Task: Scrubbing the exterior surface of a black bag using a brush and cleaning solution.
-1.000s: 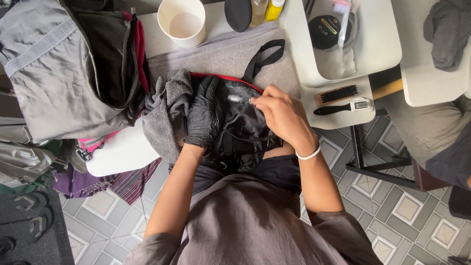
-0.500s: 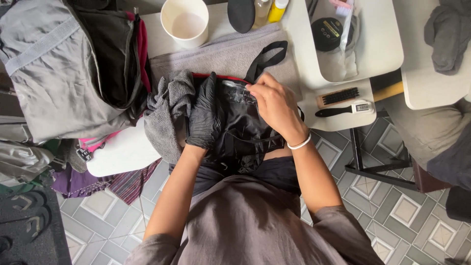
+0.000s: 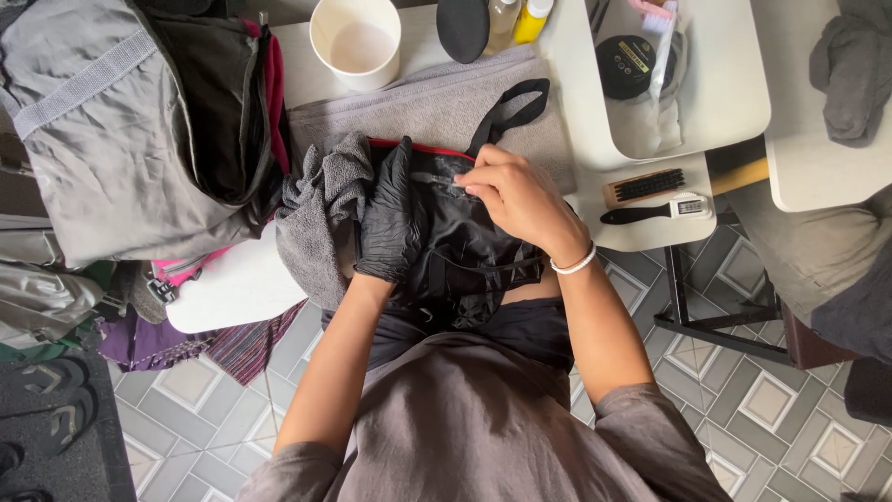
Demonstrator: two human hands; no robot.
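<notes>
Pressing down on a black bag [image 3: 465, 251] with red trim, left hand [image 3: 390, 218] in a black glove lies flat, fingers spread, released, nothing gripped. Right hand [image 3: 520, 200] is bare, white bracelet at wrist, fingertips pinched together on the bag's upper face near a pale smear; whether it clamps a small item or just fabric, cannot tell. Bag lies on a grey towel [image 3: 437, 107] at the near edge of the white bench [image 3: 242, 288], partly over the person's lap, black strap [image 3: 511, 112] looping away toward the far side. Crumpled grey cloth [image 3: 316, 214] touching the gloved hand's outer side. Grey backpack [image 3: 121, 130] further left on the bench. White cup [image 3: 356, 42] beyond the towel. To the right, a white tray [image 3: 734, 84] with a round black tin [image 3: 632, 65], and near it a wooden brush [image 3: 646, 186] just above a black-handled brush [image 3: 650, 211].
</notes>
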